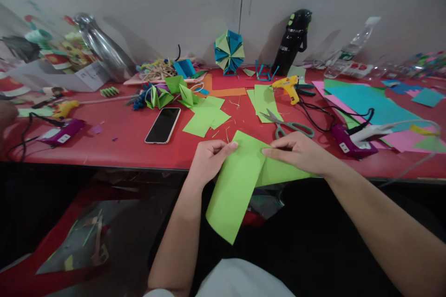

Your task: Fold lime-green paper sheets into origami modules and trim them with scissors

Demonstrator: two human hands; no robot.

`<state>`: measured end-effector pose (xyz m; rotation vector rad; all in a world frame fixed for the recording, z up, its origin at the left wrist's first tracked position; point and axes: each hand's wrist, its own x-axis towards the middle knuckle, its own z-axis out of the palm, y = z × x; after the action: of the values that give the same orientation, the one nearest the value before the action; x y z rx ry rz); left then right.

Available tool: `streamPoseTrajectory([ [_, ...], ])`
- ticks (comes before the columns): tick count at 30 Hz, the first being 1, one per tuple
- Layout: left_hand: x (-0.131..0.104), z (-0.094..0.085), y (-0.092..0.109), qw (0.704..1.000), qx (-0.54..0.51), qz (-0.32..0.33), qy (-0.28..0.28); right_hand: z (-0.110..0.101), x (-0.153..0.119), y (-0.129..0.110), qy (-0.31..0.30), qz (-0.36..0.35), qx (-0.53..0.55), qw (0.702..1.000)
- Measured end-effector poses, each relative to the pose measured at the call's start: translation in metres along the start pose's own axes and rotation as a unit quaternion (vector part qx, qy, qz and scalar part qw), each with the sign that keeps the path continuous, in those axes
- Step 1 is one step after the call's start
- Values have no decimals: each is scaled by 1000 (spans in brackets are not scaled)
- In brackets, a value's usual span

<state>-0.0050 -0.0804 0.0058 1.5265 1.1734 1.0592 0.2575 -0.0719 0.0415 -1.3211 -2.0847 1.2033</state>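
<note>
A folded sheet of green paper (237, 185) hangs over the table's front edge, one part slanting down toward my lap and another stretching right under my right hand. My left hand (212, 160) pinches its top left edge between thumb and fingers. My right hand (299, 151) pinches the paper near the fold at its upper right. Beyond my hands lie cut green pieces (205, 116), more green strips (265, 102) and open grey scissors (287, 125).
Left of the green pieces is a phone (163, 125). A yellow glue gun (288, 88) and a purple power socket (353, 141) with cables are at the right. A paper ball (229, 52), a black bottle (291, 41) and a steel flask (104, 48) stand at the back.
</note>
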Motion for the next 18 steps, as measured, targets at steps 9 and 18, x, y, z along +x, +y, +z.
streamPoseTrajectory([
  [9, 2, -4, -5, 996, 84, 36, 24, -16, -6, 4, 82, 30, -10, 996],
  [18, 1, -14, -8, 988, 135, 61, -53, -25, -6, 8, 121, 40, 7, 992],
])
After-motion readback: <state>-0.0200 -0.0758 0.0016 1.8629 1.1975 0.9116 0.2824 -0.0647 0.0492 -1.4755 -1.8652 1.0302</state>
